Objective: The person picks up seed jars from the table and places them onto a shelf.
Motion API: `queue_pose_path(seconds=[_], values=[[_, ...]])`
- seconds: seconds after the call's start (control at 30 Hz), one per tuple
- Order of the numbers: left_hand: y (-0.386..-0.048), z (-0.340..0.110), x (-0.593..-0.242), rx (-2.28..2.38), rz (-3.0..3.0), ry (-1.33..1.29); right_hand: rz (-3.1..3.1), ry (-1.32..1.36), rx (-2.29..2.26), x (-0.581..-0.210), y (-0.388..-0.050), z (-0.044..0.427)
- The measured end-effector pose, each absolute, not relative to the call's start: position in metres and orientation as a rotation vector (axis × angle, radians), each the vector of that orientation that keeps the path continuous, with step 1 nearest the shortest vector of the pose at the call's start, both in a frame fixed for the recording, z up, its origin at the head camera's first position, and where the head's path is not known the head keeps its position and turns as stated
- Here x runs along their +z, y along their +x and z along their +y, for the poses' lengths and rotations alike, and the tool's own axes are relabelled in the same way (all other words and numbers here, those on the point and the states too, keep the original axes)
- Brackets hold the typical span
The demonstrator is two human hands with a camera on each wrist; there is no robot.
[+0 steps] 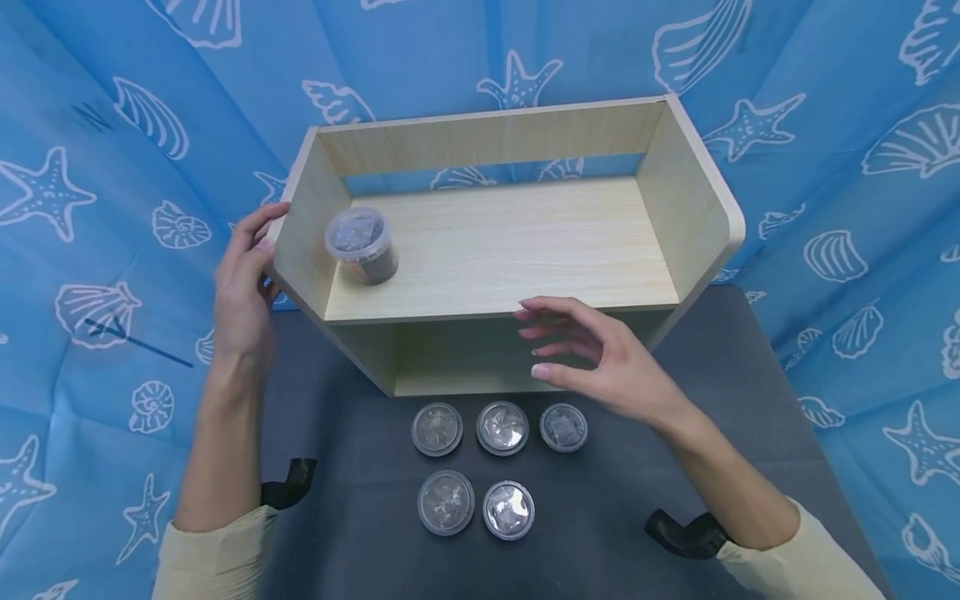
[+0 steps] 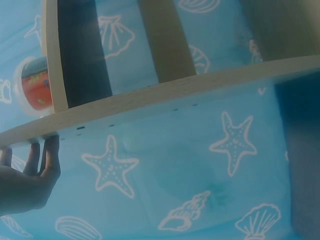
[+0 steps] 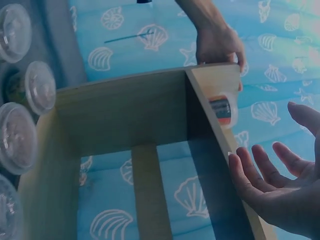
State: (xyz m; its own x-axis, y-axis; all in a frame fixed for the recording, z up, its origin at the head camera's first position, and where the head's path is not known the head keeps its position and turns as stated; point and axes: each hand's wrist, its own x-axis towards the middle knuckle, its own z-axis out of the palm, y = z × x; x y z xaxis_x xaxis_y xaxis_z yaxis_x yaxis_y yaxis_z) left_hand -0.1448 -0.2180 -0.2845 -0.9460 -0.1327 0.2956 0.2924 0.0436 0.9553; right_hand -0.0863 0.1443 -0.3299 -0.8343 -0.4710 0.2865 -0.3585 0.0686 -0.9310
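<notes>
A pale wooden two-tier shelf (image 1: pixel 495 242) stands on the dark table. My left hand (image 1: pixel 243 287) touches the edge of its left side panel, and in the left wrist view the fingertips (image 2: pixel 51 142) meet the panel's outer face. One lidded plastic tub (image 1: pixel 363 246) sits upright on the upper board at the left end; its orange and dark label (image 2: pixel 37 87) shows in the left wrist view. My right hand (image 1: pixel 600 354), fingers spread and slightly bent, hovers before the upper board's front edge, holding nothing. Below it are a tub (image 1: pixel 563 427) and other similar tubs.
Two rows of lidded tubs stand on the table (image 1: pixel 360 517) in front of the shelf, among them one tub (image 1: pixel 446 502) at the near left. A blue curtain (image 1: pixel 825 208) with shell and starfish prints surrounds the table. Black straps (image 1: pixel 686 533) sit at both wrists.
</notes>
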Motion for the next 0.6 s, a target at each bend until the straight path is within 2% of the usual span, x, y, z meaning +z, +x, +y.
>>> queue_pose_path(seconds=[0.6], values=[[-0.145,-0.217,-0.285,-1.974,-2.009,-0.150,2.259,-0.655,-1.821,-0.380,-0.077,0.172]])
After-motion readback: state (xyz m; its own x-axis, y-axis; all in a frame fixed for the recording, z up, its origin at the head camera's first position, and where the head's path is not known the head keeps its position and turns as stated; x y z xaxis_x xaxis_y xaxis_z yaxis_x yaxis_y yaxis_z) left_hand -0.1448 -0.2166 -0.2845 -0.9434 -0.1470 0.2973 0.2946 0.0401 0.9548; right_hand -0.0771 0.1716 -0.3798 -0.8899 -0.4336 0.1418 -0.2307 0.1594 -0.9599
